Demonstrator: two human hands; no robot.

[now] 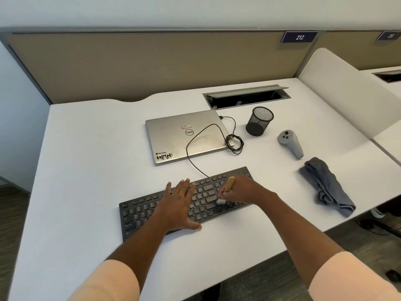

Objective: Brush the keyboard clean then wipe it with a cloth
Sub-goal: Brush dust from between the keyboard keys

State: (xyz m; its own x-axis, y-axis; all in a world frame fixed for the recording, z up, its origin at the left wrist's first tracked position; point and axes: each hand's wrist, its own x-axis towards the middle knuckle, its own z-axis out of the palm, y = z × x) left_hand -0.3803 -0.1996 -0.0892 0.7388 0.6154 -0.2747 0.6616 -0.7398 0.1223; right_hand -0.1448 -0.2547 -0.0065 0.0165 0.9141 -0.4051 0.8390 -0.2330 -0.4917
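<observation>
sleeves (108,281): peach knit | pushed above forearms | hands (180,205) bare

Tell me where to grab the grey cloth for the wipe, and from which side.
Pinch the grey cloth across its raised, bunched middle, coming from above on its keyboard side. It lies crumpled in a long strip, so the folds give something to grip, and the right hand, once rid of the brush, is nearest.

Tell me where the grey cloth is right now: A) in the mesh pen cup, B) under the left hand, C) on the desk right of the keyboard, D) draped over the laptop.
C: the grey cloth lies crumpled on the desk right of the keyboard, while the left hand rests on the keys and the right hand grips the brush.
</observation>
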